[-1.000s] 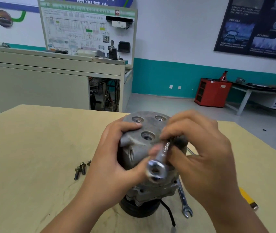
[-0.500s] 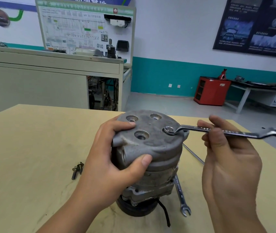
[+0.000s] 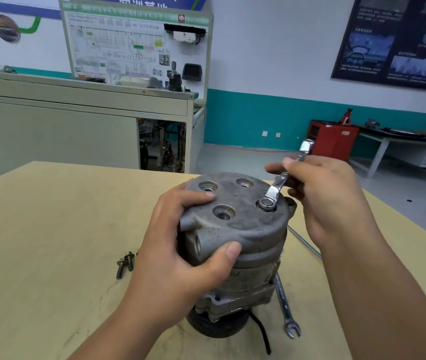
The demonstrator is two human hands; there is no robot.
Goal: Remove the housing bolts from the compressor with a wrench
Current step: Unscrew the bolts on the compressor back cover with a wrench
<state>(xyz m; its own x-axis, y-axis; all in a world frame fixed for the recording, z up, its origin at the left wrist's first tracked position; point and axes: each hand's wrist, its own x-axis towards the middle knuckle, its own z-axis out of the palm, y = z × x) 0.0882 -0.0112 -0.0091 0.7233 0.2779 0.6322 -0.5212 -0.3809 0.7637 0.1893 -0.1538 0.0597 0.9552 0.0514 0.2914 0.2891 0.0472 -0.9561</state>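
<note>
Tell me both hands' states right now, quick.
Left hand: grips the compressor.
Right hand: holds the wrench, ring end on a bolt.

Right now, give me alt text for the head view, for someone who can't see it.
The right hand holds a wrench with its ring end on a bolt atop the grey compressor, which the left hand grips on a wooden table. Two loose bolts lie left of it, a second wrench right.
</note>
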